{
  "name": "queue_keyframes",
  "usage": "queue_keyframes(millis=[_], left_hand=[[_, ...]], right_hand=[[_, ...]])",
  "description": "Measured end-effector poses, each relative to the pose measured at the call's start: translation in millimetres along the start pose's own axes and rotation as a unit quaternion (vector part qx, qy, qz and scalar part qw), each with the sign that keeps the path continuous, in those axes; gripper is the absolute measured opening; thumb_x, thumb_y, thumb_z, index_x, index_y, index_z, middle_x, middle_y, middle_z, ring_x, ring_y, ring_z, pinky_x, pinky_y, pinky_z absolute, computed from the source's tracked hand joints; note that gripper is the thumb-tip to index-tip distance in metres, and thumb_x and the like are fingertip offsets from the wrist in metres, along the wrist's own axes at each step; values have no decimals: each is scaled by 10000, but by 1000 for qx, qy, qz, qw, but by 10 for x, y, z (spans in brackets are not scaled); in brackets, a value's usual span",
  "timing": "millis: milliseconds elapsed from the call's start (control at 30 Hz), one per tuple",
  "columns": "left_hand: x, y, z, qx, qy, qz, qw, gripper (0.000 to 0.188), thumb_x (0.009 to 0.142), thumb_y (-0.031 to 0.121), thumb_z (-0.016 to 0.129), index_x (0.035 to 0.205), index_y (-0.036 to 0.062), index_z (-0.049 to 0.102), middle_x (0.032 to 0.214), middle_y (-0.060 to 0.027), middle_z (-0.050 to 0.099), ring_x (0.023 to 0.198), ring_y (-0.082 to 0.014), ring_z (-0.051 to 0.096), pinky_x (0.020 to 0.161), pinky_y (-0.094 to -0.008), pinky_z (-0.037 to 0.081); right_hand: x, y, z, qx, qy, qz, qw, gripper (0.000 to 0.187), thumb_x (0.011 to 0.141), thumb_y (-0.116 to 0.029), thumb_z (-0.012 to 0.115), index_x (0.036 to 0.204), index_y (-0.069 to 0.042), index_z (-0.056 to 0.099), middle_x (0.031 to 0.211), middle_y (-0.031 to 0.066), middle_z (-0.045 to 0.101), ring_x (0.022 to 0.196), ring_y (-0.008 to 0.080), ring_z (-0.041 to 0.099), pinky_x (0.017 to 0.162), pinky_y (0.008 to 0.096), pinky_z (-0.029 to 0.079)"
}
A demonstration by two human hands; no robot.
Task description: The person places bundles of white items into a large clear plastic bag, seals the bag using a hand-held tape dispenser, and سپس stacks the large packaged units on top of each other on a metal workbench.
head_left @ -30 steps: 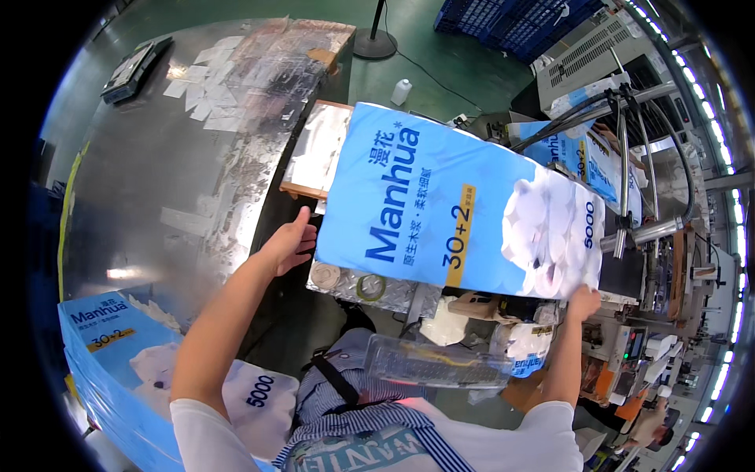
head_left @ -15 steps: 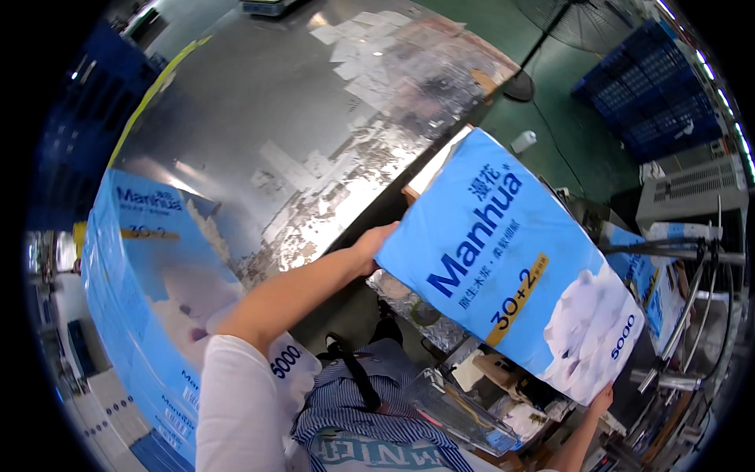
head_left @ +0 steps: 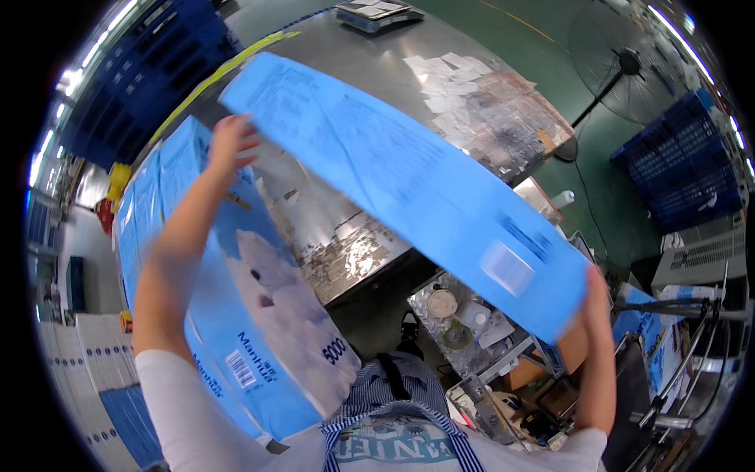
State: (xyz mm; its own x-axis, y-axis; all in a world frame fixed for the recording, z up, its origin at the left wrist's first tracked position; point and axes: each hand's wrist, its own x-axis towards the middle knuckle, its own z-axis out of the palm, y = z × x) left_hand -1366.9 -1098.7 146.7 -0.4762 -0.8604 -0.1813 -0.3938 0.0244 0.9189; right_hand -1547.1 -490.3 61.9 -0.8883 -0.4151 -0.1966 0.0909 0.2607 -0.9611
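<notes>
A large blue plastic-wrapped pack [head_left: 409, 177] hangs slanted in the air before me, its long narrow side turned up with a white label patch near the right end. My right hand [head_left: 595, 303] grips that right end, fingers partly hidden behind it. At the far left end, my left hand [head_left: 230, 143] holds the pack's near edge, its fingers bent and a little blurred. To the left, similar blue packs [head_left: 259, 338] with a white furry animal picture stand side by side, below my left forearm.
A worn metal table [head_left: 330, 252] with paper scraps stuck on it lies beneath the held pack; a scale [head_left: 379, 14] sits at its far edge. A cluttered cart [head_left: 429, 303] with a tape roll stands nearer. At right are a floor fan [head_left: 627, 63], blue crates [head_left: 680, 161] and metal rods.
The pack has swung left and turned from its broad printed face to its narrow side. My left hand has moved far left and forward; my right hand has risen. My view has shifted left.
</notes>
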Motion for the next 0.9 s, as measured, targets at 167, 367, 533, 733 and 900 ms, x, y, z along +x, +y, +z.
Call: queue_keyframes(millis=[167, 367, 533, 733, 900], left_hand=[[-501, -356, 1088, -32, -58, 24, 997, 728, 783, 443, 651, 1289, 55, 298, 1253, -164, 437, 1107, -298, 500, 842, -476, 493], [-313, -241, 346, -17, -81, -117, 990, 683, 816, 330, 642, 1337, 142, 243, 1301, -128, 408, 1118, -309, 483, 876, -569, 397], [-980, -452, 53, -132, -144, -171, 966, 702, 860, 372, 592, 1404, 241, 169, 1379, -88, 341, 1229, -302, 389, 895, -570, 398], [-446, -447, 167, -151, -87, -148, 974, 577, 887, 335, 545, 1380, 169, 296, 1280, -143, 465, 1072, -330, 530, 818, -548, 460], [-383, -461, 21, 72, 3, 75, 995, 548, 854, 310, 571, 1321, 71, 410, 1314, -208, 434, 1089, -329, 532, 897, -420, 444]], right_hand=[[672, -553, 1881, -137, -125, 37, 982, 759, 859, -672, 343, 657, 18, 586, 555, 79, 548, 513, 171, 538, 535, 320, 437], [768, -1017, 3139, -427, -154, -196, 869, 730, 795, -715, 402, 702, -12, 575, 649, 103, 611, 646, 266, 606, 595, 389, 465], [224, -1134, 3533, -362, -94, -503, 779, 814, 534, -395, 803, 1265, -243, 478, 1318, 148, 335, 1141, 396, 386, 838, 494, 457], [820, -839, 4169, -332, 27, -561, 758, 841, 471, -261, 834, 1233, -352, 488, 1334, 85, 332, 1089, 407, 399, 848, 489, 462], [1212, -1223, 4572, -364, -2, -501, 785, 721, 628, -211, 768, 1266, -337, 458, 1361, 107, 339, 1115, 411, 408, 933, 524, 378]])
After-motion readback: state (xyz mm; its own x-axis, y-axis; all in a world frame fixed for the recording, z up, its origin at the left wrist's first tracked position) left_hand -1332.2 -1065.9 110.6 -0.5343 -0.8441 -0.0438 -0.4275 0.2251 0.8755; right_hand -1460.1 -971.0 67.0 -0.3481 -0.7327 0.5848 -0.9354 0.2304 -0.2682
